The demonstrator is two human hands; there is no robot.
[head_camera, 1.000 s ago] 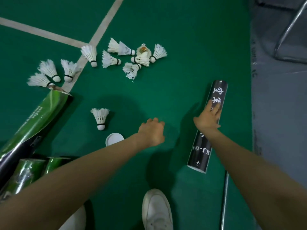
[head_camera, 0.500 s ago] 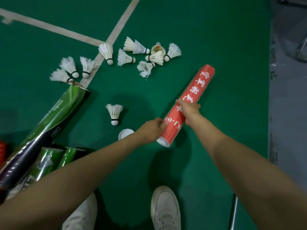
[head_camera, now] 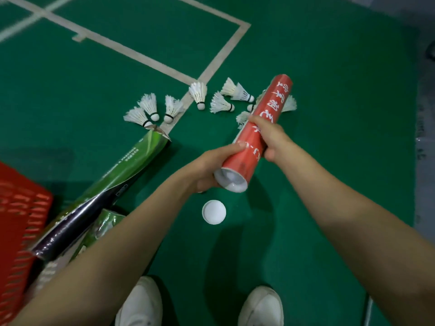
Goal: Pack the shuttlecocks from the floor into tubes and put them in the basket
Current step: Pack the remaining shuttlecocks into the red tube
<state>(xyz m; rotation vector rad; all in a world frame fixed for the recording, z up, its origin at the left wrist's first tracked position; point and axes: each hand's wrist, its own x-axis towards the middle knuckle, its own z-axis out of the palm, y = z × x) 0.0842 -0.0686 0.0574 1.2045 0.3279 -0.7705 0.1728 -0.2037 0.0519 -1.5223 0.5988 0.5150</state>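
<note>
Both hands hold a red tube (head_camera: 263,121) with white characters, lifted off the green floor, its open white end facing me. My left hand (head_camera: 207,168) grips the near end from the left. My right hand (head_camera: 268,137) wraps the middle. Several white shuttlecocks (head_camera: 221,103) lie scattered on the floor beyond the tube; some are hidden behind it. A white round cap (head_camera: 213,212) lies on the floor below the tube. The red basket (head_camera: 21,208) stands at the left edge.
A long green and black package (head_camera: 113,182) lies diagonally at left, with green tubes (head_camera: 103,227) under it. White court lines (head_camera: 131,52) cross the floor. My two white shoes (head_camera: 141,304) are at the bottom. Grey flooring (head_camera: 423,161) borders the right.
The tube has been lifted from the floor and tilted with its open end toward me. My left hand has closed on its near end. The camera view shifted, bringing the red basket into view.
</note>
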